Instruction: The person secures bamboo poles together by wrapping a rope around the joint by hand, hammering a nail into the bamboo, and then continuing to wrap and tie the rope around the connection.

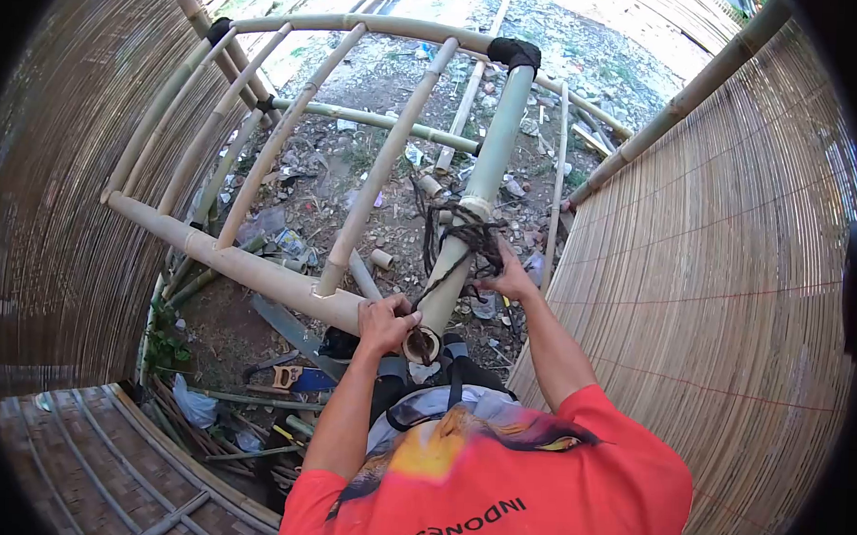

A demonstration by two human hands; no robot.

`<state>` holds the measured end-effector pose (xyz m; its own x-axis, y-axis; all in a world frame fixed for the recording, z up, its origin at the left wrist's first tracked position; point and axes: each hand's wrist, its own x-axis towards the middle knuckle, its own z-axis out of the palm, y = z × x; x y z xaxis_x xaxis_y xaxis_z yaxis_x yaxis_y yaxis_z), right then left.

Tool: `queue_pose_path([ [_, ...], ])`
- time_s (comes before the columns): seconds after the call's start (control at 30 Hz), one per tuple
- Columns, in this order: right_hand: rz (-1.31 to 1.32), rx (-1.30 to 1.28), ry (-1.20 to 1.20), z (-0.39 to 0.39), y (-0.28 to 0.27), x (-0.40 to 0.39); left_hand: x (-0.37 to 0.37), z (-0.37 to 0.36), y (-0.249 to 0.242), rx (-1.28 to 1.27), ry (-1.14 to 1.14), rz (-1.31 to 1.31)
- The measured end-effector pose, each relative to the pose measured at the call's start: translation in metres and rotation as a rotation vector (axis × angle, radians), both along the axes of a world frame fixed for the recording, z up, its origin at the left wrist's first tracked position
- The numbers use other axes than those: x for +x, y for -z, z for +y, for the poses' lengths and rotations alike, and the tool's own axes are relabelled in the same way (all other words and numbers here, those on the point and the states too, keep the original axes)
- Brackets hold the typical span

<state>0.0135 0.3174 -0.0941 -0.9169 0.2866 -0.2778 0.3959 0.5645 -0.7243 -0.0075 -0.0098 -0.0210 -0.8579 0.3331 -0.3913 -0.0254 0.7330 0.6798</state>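
I hold the left hand [385, 323] closed on the dark rope [458, 245] at the cut end of the bamboo pole [486, 165], beside its junction with the crossing pole [247, 264]. The right hand [509, 279] presses against the rope turns wound around the pole, fingers curled onto the lashing, though whether they pinch a strand I cannot tell. I judge the step in hand to be tightening the lashing at this joint; the next move calls for steady tension from the left grip while the right seats another turn snugly.
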Motion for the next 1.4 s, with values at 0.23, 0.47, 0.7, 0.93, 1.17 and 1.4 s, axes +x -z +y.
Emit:
queue_pose_path([
  [0.23,-0.177,-0.474,-0.054,-0.004,-0.174,-0.044,0.002,-0.003,0.007,0.01,-0.02,0.027],
  [0.47,0.413,-0.2,-0.32,-0.084,-0.226,-0.18,0.002,-0.002,-0.01,-0.043,0.001,0.037],
  [0.7,-0.059,-0.032,-0.033,-0.031,-0.154,-0.019,0.003,-0.002,0.0,-0.055,0.048,0.077],
  [0.93,-0.127,-0.573,-0.125,-0.109,-0.066,0.091,-0.003,0.008,-0.022,-0.062,0.029,-0.1],
  [1.17,-0.024,-0.864,-0.215,-0.1,-0.204,-0.033,-0.004,0.001,-0.013,-0.047,0.008,-0.108],
  [1.4,0.755,-0.128,0.023,-0.112,-0.235,-0.129,-0.013,0.002,-0.025,-0.084,0.063,-0.2],
])
